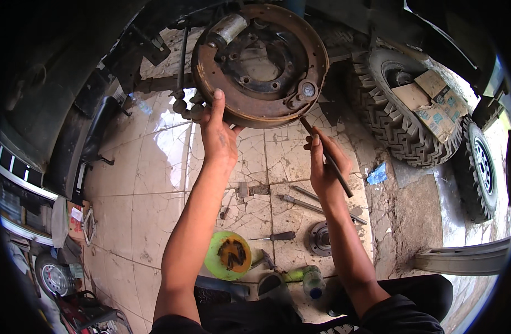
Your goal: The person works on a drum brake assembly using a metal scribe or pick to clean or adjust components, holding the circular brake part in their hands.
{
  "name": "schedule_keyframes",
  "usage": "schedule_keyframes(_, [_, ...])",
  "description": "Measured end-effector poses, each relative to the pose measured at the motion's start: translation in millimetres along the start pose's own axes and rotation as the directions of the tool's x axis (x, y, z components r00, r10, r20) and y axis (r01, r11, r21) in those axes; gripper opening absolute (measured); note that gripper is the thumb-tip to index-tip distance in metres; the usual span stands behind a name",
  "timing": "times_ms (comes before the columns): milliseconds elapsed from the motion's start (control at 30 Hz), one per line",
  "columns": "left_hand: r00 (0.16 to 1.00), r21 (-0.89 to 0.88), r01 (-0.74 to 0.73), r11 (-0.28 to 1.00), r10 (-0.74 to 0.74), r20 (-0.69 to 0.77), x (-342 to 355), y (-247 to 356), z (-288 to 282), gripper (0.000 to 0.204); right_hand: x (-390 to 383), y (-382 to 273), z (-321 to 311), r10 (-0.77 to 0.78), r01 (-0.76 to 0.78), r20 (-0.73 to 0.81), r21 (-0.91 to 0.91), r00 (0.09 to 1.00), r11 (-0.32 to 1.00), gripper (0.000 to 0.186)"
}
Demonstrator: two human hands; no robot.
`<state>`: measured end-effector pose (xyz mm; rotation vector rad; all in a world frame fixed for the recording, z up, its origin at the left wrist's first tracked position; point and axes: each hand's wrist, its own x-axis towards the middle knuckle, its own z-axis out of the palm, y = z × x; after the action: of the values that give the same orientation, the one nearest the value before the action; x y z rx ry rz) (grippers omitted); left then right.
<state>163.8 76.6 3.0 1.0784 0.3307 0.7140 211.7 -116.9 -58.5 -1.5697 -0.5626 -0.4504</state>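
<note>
A rusty drum brake assembly with curved brake shoes and a round backing plate hangs at the top middle. A silver cylinder sits at its upper left, and a round bolt-like part at its lower right. My left hand grips the lower left rim, thumb on the front face and fingers behind. Below the lower right rim, my right hand is closed around a dark metal rod. The rod slants up, its far tip at the rim; whether it touches is hard to tell.
On the cracked tile floor lie two metal bars, a screwdriver, a wheel hub, a plastic bottle and a green bowl with dark parts in brownish liquid. Large tyres bearing cardboard stand at the right.
</note>
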Motion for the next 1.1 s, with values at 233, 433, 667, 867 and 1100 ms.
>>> schedule_keyframes(233, [0.999, -0.015, -0.033, 0.999, 0.033, 0.009, -2.5, -2.9, 3.7, 0.084, -22.7, -42.1, 33.0, -0.13, 0.128, 0.068, 0.034, 0.989, 0.991, 0.017])
schedule_keyframes(433, [0.999, 0.038, 0.026, 0.999, -0.027, 0.034, -2.7, 0.9, 0.7, 0.082, 0.0, -13.8, 14.0, -0.081, 0.08, -0.04, -0.031, 0.996, 0.996, 0.015])
schedule_keyframes(667, [1.0, 0.031, 0.019, 0.999, -0.019, 0.005, -4.2, -1.0, 4.7, 0.088, -0.4, -38.6, 22.3, -0.087, 0.093, 0.069, -0.099, 0.994, 0.991, 0.018])
schedule_keyframes(867, [1.0, 0.031, -0.003, 0.999, 0.003, -0.01, -2.7, -4.3, 5.7, 0.086, 10.8, -22.0, 0.4, -0.086, 0.1, 0.136, -0.104, 0.987, 0.989, 0.02])
schedule_keyframes(1100, [0.999, 0.035, 0.007, 0.999, -0.009, 0.038, -3.1, 0.7, 4.9, 0.086, -7.2, -39.5, 23.2, -0.113, 0.111, 0.176, 0.018, 0.978, 0.994, 0.019])
